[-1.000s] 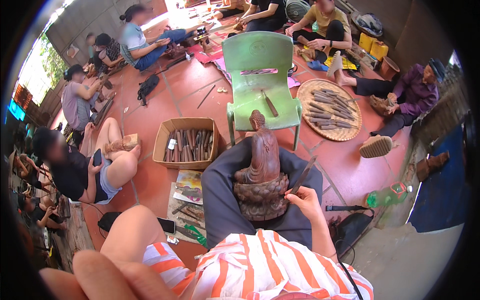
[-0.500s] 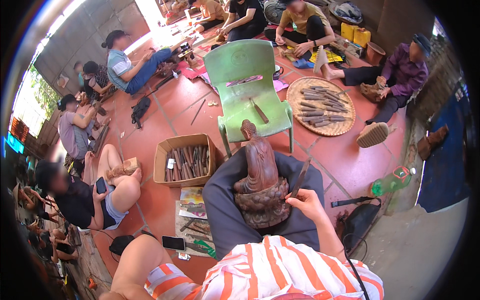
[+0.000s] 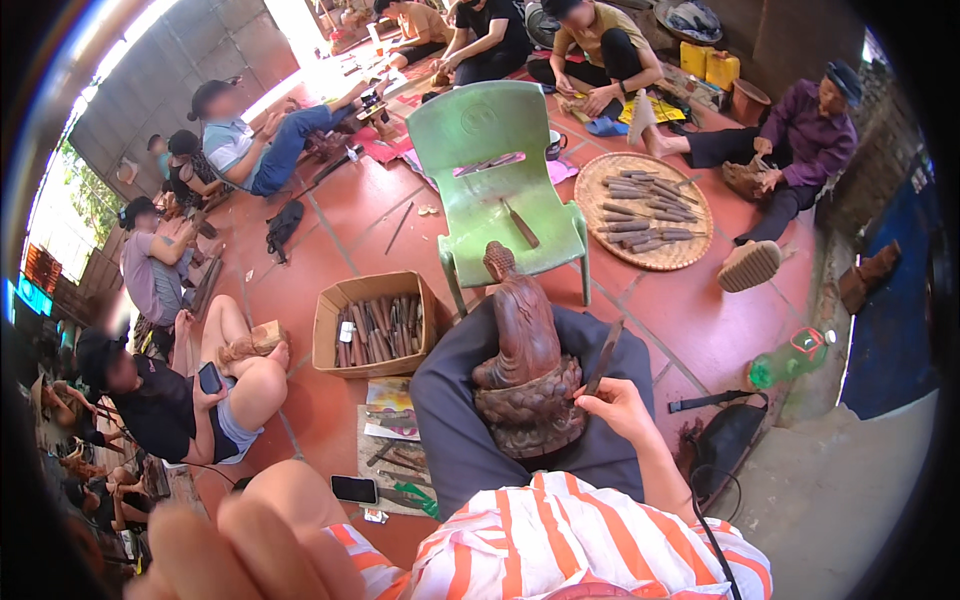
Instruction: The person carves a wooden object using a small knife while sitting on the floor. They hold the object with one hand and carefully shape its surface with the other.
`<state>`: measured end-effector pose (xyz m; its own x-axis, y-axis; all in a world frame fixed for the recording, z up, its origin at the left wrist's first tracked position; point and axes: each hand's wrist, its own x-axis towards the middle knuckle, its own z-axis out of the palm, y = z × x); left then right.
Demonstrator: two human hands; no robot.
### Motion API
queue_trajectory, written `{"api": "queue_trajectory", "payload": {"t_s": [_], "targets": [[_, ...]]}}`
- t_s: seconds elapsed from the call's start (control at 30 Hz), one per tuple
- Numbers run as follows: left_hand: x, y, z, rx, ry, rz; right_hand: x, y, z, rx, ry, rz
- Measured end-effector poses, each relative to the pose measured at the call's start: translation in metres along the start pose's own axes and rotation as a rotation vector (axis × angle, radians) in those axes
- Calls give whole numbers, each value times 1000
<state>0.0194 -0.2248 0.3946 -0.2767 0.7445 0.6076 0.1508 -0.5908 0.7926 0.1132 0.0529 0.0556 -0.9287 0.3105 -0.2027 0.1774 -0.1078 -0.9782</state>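
A dark brown carved wooden Buddha statue (image 3: 528, 340) on a petalled base sits upright in my lap, between my thighs. My right hand (image 3: 618, 405) is beside the base, fingers closed on one end of a dark, narrow carving chisel (image 3: 606, 352), whose other end points up and away. My left hand (image 3: 235, 550) shows large and blurred at the lower left, close to the camera, above my bent left arm. Its fingers look bent, but what they hold, if anything, cannot be made out.
A green plastic chair (image 3: 495, 180) bearing a chisel stands ahead. Nearby are a cardboard box (image 3: 328, 345) of tools and a round woven tray (image 3: 600, 245) of tools. A phone (image 3: 354, 489) lies at left, a green bottle (image 3: 790, 362) at right. Several people sit around.
My left hand has come up into view at the lower left. The view has shifted slightly; the statue stays in my lap and my right hand keeps its hold on the chisel.
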Motion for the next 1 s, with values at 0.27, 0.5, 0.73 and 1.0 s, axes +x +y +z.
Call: {"api": "queue_trajectory", "payload": {"t_s": [0.27, 0.5, 0.73, 1.0], "targets": [[-24, -15, 0, 282, -82, 141, 0, 1, -7, 7, 16, 20], [-25, -51, -49, 231, -912, -5, 0, 3, -9, 32, 60, 21], [-119, -203, -46, 156, -39, -670, -12, 31, -19, 30, 265, 108], [-226, -309, 30, 183, 133, -1236, -41, 62, -13, 67, 350, 208]]}}
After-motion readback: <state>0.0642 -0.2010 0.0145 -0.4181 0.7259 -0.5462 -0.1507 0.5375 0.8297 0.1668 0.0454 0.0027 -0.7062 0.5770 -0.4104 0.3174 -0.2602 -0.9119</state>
